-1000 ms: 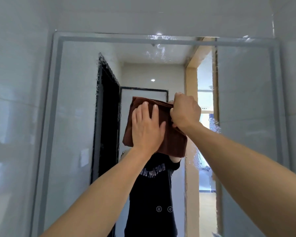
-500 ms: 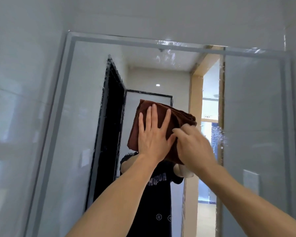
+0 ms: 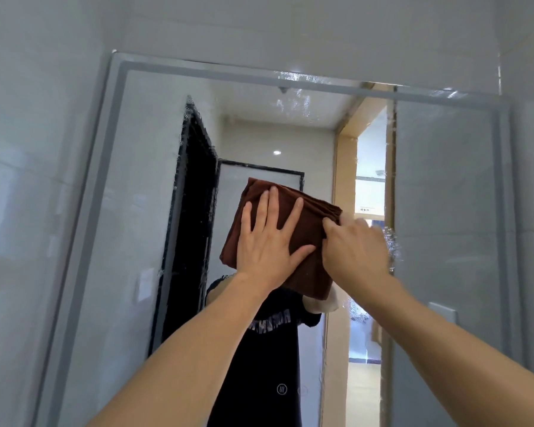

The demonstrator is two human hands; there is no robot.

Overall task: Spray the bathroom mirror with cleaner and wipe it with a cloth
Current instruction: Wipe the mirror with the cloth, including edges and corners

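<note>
Head view: brown cloth point(image 3: 313, 238), folded, flat against mirror point(image 3: 444, 186) centre. Left hand point(image 3: 269, 241) spread wide, fingers straight, pressing cloth. Right hand point(image 3: 353, 248) pinching cloth's right edge. Wet droplets point(image 3: 293, 103) near mirror top.

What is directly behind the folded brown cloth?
The mirror glass: the left hand presses the cloth flat against it. The glass patch underneath, wet or dry, is hidden.

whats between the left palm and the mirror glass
The folded brown cloth: the left hand presses it flat against the mirror, as the head view shows.
</note>
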